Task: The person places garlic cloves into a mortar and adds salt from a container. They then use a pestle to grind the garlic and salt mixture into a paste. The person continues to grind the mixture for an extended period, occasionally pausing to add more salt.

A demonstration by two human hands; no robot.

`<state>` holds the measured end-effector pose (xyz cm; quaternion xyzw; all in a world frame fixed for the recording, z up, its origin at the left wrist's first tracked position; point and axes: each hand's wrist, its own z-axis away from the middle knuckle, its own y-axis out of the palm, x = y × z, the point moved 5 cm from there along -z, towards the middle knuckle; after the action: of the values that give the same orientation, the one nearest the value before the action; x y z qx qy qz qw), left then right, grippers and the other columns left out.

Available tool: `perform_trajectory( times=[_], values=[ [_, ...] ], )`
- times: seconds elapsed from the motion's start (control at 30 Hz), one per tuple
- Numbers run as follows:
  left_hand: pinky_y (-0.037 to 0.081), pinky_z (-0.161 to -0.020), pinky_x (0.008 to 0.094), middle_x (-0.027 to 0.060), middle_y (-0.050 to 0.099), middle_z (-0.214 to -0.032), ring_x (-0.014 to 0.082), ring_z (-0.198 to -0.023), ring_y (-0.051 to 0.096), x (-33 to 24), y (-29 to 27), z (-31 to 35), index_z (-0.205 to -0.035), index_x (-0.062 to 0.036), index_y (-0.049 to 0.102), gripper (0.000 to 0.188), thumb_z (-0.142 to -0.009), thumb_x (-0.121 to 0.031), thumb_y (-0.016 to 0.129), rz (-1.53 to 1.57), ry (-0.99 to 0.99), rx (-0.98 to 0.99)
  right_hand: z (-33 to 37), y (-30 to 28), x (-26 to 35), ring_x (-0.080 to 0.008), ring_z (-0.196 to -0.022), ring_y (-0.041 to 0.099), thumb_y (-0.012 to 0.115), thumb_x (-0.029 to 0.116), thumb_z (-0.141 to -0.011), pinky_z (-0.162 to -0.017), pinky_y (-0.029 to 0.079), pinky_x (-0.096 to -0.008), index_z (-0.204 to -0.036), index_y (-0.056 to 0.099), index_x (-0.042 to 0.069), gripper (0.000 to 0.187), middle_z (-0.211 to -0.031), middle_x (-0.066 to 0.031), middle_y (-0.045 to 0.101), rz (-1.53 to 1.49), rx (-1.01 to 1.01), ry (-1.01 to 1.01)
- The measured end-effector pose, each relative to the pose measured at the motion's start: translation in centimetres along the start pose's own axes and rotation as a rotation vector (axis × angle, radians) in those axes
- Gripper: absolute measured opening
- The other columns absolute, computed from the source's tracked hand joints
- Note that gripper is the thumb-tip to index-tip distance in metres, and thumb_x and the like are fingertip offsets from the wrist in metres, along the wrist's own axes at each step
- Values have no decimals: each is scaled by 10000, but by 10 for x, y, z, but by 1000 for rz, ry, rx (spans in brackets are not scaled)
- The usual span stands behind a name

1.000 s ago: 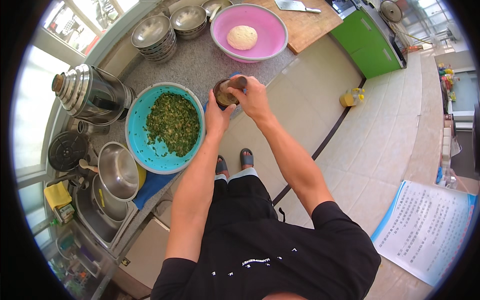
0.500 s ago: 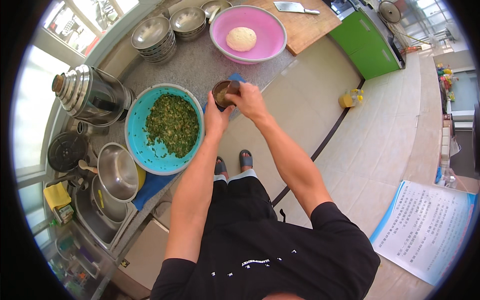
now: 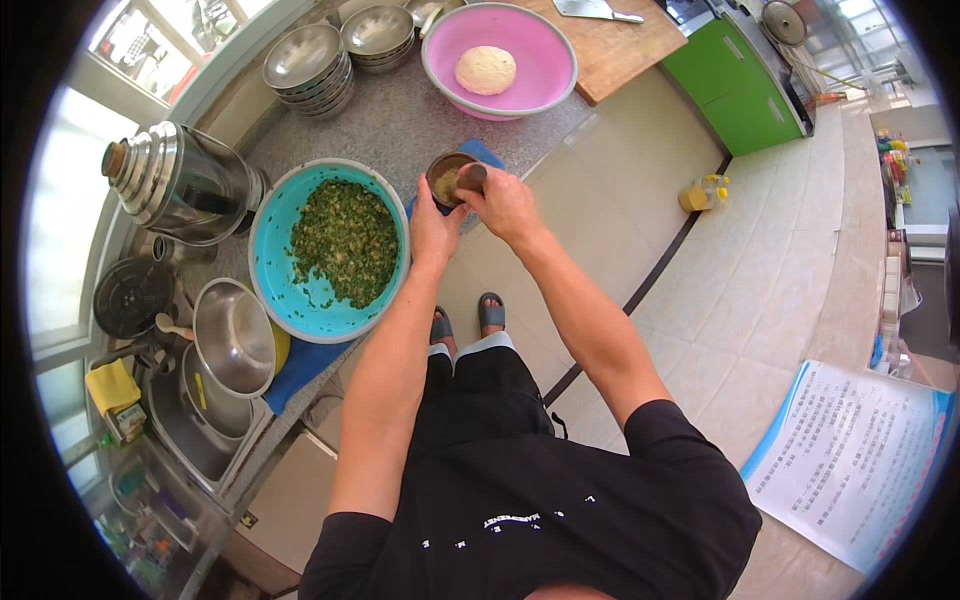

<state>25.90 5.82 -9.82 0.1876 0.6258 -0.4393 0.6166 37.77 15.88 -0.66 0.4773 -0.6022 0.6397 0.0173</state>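
Small dark mortar (image 3: 447,180) with yellowish paste sits at the table (image 3: 400,120) edge on a blue cloth (image 3: 487,153), left hand (image 3: 433,225) fingers wrapped round its side, right hand (image 3: 505,205) fingers closed on the pestle (image 3: 473,175) inside it. Just left is a turquoise bowl (image 3: 290,290) of chopped greens (image 3: 345,240); beyond, a pink bowl (image 3: 540,55) with a dough ball (image 3: 486,70).

Bare grey bench (image 3: 400,125) is seen at upper centre, between the turquoise bowl (image 3: 275,275) and pink bowl (image 3: 545,85). Passage leftward is blocked by the steel kettle (image 3: 175,185); stacked steel bowls (image 3: 305,65) obstruct the upper left.
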Motion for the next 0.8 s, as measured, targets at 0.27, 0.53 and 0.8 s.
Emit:
perform_trajectory(
  times=[0.27,0.53,0.8],
  values=[
    [493,-1141,464,265,591,-1516,419,-1387,595,-1,-2,3,-1672,-1,300,1015,-867,-174,894,-5,-5,-3,-8,-25,17,-411,-962,699,831,198,-877,-841,556,-509,-999,723,57,216,-941,-152,737,-223,-89,-87],
    [497,-1136,460,267,606,-1496,419,-1378,604,-5,-3,2,-1664,6,306,998,-874,-175,889,-20,10,10,-5,-7,10,-398,-932,690,845,187,-868,-816,558,-490,-1056,755,64,242,-955,-160,738,-115,-90,-154],
    [502,-1123,466,268,613,-1481,425,-1353,616,1,-4,-1,-1657,9,314,983,-875,-166,884,2,20,12,-12,-20,24,-396,-940,686,844,202,-865,-828,555,-501,-1053,735,81,249,-960,-156,722,-290,-163,-130]
  ],
)
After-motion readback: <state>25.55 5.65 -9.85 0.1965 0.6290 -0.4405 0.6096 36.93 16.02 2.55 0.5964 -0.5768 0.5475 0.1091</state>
